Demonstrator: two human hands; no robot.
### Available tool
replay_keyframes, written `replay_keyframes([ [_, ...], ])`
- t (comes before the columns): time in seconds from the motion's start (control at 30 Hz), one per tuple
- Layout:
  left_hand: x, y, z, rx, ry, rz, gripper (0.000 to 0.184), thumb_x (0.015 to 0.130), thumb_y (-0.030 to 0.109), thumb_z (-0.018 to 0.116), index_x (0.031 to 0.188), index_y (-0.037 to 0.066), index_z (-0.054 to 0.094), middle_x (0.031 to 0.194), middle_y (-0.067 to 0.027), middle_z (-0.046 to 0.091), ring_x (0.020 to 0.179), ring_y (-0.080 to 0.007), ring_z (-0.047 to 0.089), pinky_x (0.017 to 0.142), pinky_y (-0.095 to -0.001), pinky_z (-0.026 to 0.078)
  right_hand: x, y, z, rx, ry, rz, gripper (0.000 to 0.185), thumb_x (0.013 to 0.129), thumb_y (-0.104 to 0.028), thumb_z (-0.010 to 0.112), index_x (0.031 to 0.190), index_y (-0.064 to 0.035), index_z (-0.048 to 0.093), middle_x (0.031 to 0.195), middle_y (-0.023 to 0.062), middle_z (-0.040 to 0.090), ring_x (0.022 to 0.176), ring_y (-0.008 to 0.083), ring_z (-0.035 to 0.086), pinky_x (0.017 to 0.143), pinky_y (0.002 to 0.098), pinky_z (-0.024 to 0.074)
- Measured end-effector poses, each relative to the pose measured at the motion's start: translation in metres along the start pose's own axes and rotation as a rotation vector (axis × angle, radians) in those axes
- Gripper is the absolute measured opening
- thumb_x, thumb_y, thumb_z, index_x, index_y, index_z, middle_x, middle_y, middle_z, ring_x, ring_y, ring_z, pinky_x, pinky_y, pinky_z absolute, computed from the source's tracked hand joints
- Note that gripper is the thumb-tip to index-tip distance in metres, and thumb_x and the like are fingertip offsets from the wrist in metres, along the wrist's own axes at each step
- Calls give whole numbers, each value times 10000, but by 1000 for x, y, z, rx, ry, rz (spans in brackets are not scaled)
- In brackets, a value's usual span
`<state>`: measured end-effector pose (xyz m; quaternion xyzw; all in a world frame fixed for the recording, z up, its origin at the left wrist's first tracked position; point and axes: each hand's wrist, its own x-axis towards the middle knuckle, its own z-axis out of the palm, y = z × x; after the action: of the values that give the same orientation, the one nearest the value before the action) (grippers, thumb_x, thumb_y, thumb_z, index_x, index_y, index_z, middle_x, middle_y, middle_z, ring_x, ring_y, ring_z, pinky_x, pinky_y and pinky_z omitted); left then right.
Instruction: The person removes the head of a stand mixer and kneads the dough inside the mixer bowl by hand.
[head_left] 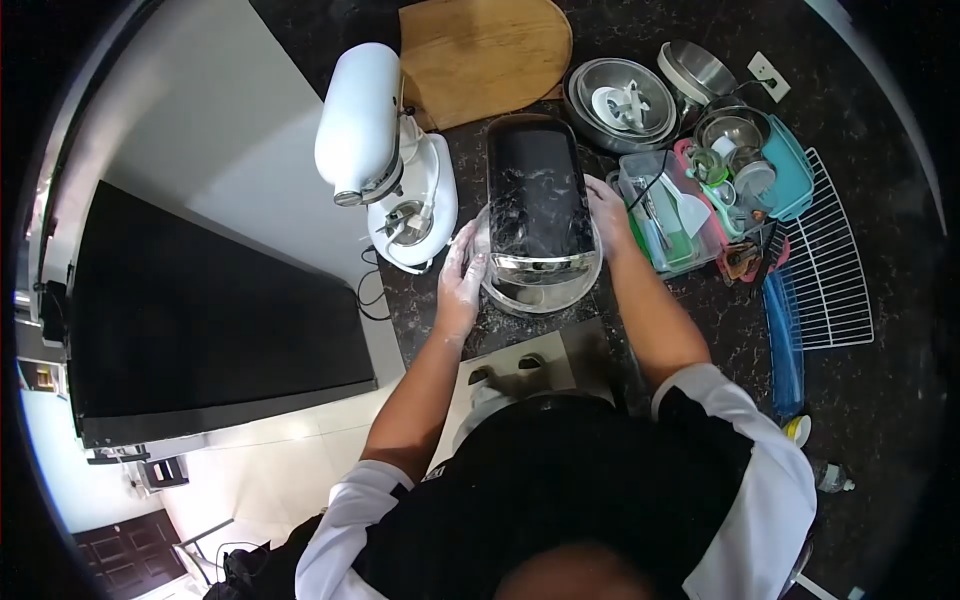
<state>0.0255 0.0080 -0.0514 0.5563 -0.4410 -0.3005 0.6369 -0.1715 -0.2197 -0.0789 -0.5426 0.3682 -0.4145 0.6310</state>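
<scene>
A black stand mixer (540,190), its top dusted with white powder, stands on the dark counter in front of me. Under its head sits a mixing bowl (543,302), its near rim and wall showing. My left hand (463,278), coated in white powder, presses along the bowl's left side. On the other side my right hand (607,213), also powdery, is curved against the bowl, its fingertips partly hidden by the mixer. The mixer head hides most of the bowl's inside.
A white stand mixer (365,125) stands close on the left, with a wooden board (485,60) behind. To the right are nested metal bowls (622,100), a clear tub of utensils (675,225), a teal basket (790,165) and a white wire rack (830,260).
</scene>
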Motion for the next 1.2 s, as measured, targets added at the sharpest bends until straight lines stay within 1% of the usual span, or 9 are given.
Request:
replay_keyframes([
  [0.1,2,-4,-3,-53,-12,-9,499,1028,98,525,1507,-29,465,1562,-173,483,1431,-291,461,1211,-383,330,-52,-48,17,189,70,7,361,1014,-75,574,1349,53,609,1243,141,707,1081,208,658,994,289,490],
  [0.17,1,-5,-2,-60,-15,-11,500,1029,98,524,1510,-28,462,1560,-171,485,1429,-289,463,1210,-382,330,-65,-47,19,262,91,12,353,1017,-67,570,1344,61,609,1240,146,707,1086,211,660,1003,290,486],
  [0.3,3,-8,2,68,-26,116,520,1032,99,527,1530,-23,438,1555,-180,486,1427,-282,463,1207,-376,332,-68,-22,23,-21,67,-296,344,1016,-62,580,1340,49,618,1231,142,710,1087,221,659,1000,294,490],
  [0.5,-9,-15,-2,81,2,146,511,1048,115,517,1534,-20,434,1552,-187,486,1417,-270,475,1200,-374,346,-64,-6,17,-277,40,-229,340,1021,-70,564,1334,51,621,1221,132,713,1071,228,665,984,302,499],
  [0.67,-14,-19,-21,-373,-25,-82,484,1063,139,520,1513,-24,452,1494,-184,553,1347,-262,548,1165,-366,388,-74,-42,29,-260,-22,-387,327,1035,-125,542,1295,40,652,1202,116,722,1036,220,674,941,309,513],
  [0.8,-52,-25,-60,-657,40,-157,455,1075,191,523,1457,-55,502,1412,-190,616,1265,-260,596,1115,-350,431,-69,-41,23,351,27,11,336,1043,-146,509,1281,29,669,1189,112,726,1026,203,678,913,310,518],
  [0.83,-61,-31,-70,-668,49,-154,455,1075,191,523,1457,-55,502,1412,-190,616,1265,-260,596,1115,-350,431,-71,-41,28,338,19,12,336,1043,-146,509,1281,29,669,1189,112,726,1026,203,678,913,310,518],
  [0.97,-90,-68,-86,-221,209,-100,348,1039,146,583,1330,-43,615,1249,-159,713,1160,-242,661,1023,-335,490,-83,-50,37,172,169,-71,340,1047,-156,494,1272,17,682,1173,110,732,1022,192,679,903,298,515],
  [1.2,-93,-66,-80,218,162,75,278,968,114,613,1200,-25,681,1165,-145,734,1061,-277,677,954,-369,516,-65,-28,14,80,64,-170,341,1049,-166,491,1253,21,689,1145,104,741,987,196,690,886,292,521],
])
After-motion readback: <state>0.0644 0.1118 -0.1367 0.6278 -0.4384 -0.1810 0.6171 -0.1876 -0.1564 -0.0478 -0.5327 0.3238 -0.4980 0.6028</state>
